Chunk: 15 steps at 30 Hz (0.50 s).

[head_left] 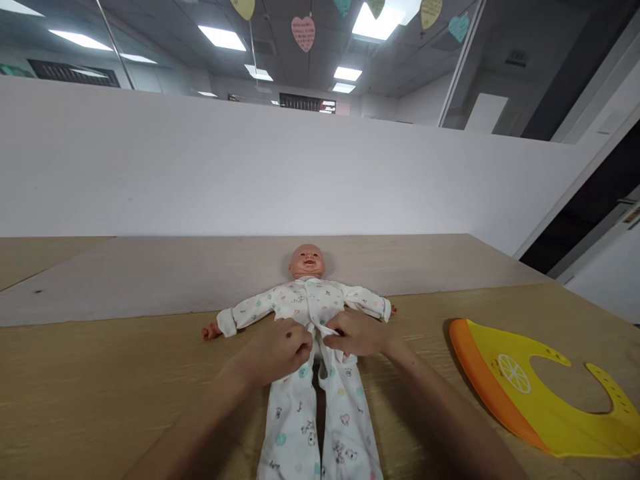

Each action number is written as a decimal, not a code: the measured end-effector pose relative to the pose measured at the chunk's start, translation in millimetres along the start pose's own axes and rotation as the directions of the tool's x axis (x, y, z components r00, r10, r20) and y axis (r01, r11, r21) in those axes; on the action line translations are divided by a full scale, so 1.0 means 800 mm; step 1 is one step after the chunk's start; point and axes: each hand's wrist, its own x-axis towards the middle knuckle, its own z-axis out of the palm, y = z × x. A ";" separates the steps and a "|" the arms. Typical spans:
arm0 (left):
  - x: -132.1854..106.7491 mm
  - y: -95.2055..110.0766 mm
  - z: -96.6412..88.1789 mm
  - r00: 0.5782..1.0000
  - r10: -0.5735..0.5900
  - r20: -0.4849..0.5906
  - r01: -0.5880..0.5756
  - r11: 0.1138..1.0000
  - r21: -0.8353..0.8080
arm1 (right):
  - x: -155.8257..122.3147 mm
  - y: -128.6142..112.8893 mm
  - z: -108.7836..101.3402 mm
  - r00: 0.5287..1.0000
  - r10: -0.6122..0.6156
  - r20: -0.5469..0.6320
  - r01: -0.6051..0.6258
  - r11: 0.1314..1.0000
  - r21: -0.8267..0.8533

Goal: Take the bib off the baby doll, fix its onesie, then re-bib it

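A baby doll (307, 261) lies on its back, head away from me and arms spread. It wears a white printed romper (323, 417) with long sleeves and legs. The front is parted around the waist and crotch. My left hand (284, 348) is closed over the left side of the opening, thumb and fingers pinching the cloth edge. Across from it, my right hand (353, 332) pinches the other edge of the romper front between thumb and fingers. The fasteners under my fingers are too small to make out.
A yellow bib (550, 407) with an orange pocket and a citrus slice print lies to the right on the wooden table (125, 393). Behind the table stands a white wall (275, 167) topped by glass with hanging paper hearts (303, 33).
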 end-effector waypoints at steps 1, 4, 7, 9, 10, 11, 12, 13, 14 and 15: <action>0.000 0.000 0.000 1.000 0.001 0.005 -0.001 1.000 0.004 | 0.000 0.001 0.000 1.000 0.001 0.006 -0.001 1.000 0.007; -0.001 0.003 0.001 0.999 -0.049 0.011 0.048 0.996 0.070 | 0.000 0.003 0.001 1.000 0.003 0.024 -0.003 1.000 0.003; -0.002 0.011 0.004 0.981 -0.194 -0.005 0.191 0.958 0.215 | 0.000 0.001 0.004 0.997 0.047 -0.059 -0.056 0.984 -0.172; 0.000 0.019 0.006 0.969 -0.249 -0.015 0.243 0.931 0.273 | -0.002 -0.005 0.007 0.986 0.095 -0.134 -0.133 0.942 -0.308; 0.001 0.022 0.008 0.966 -0.259 -0.014 0.252 0.926 0.282 | -0.004 -0.010 0.008 0.981 0.122 -0.149 -0.168 0.920 -0.354; 0.003 0.024 0.009 0.964 -0.267 -0.012 0.259 0.924 0.283 | -0.005 -0.014 0.009 0.978 0.145 -0.149 -0.193 0.901 -0.388; 0.004 0.026 0.011 0.963 -0.269 -0.009 0.261 0.924 0.279 | -0.007 -0.019 0.011 0.977 0.158 -0.146 -0.205 0.888 -0.412; 0.005 0.028 0.014 0.963 -0.269 -0.010 0.261 0.925 0.275 | -0.008 -0.024 0.012 0.976 0.165 -0.145 -0.212 0.878 -0.428; 0.007 0.029 0.016 0.965 -0.263 -0.015 0.257 0.928 0.270 | -0.008 -0.028 0.013 0.974 0.175 -0.141 -0.221 0.870 -0.441; 0.008 0.029 0.019 0.967 -0.256 -0.022 0.252 0.930 0.268 | -0.008 -0.031 0.015 0.972 0.186 -0.141 -0.230 0.862 -0.452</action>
